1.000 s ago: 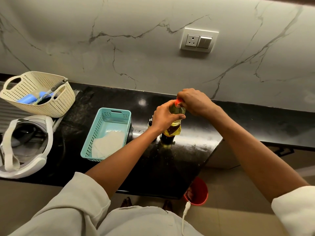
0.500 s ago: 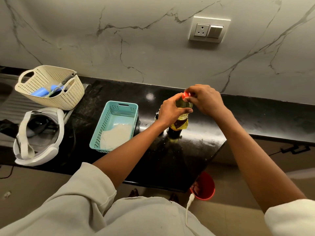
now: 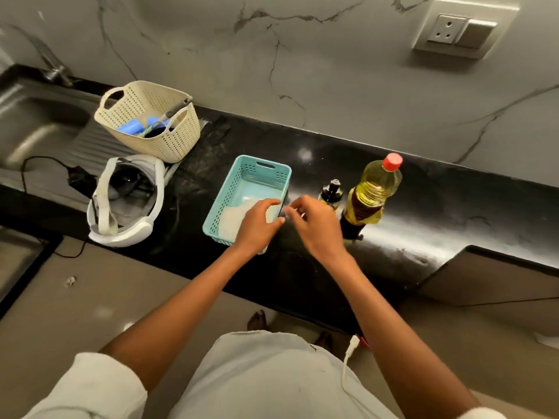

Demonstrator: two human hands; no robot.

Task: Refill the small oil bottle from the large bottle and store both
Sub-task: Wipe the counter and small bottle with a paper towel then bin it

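The large oil bottle (image 3: pixel 372 193), yellow oil under a red cap, stands upright on the black counter (image 3: pixel 423 225) with no hand on it. Just left of it stands the small oil bottle (image 3: pixel 331 193) with a black top. My left hand (image 3: pixel 257 226) lies over the right rim of a teal basket (image 3: pixel 242 182), fingers curled inside on a white cloth (image 3: pixel 233 219); whether it grips the rim or the cloth is unclear. My right hand (image 3: pixel 316 229) hovers beside it, left of the small bottle, fingers apart and holding nothing.
A cream perforated basket (image 3: pixel 181 140) with blue items sits at the back left by the steel sink (image 3: pixel 36 122). A white headset (image 3: pixel 121 213) lies near the counter's front edge. A wall socket (image 3: pixel 462 31) is above the bottles. The counter ends right of the large bottle.
Both hands have left the large bottle's red cap and neck and moved left and down to the teal basket. The view has shifted, showing the sink and the small bottle.
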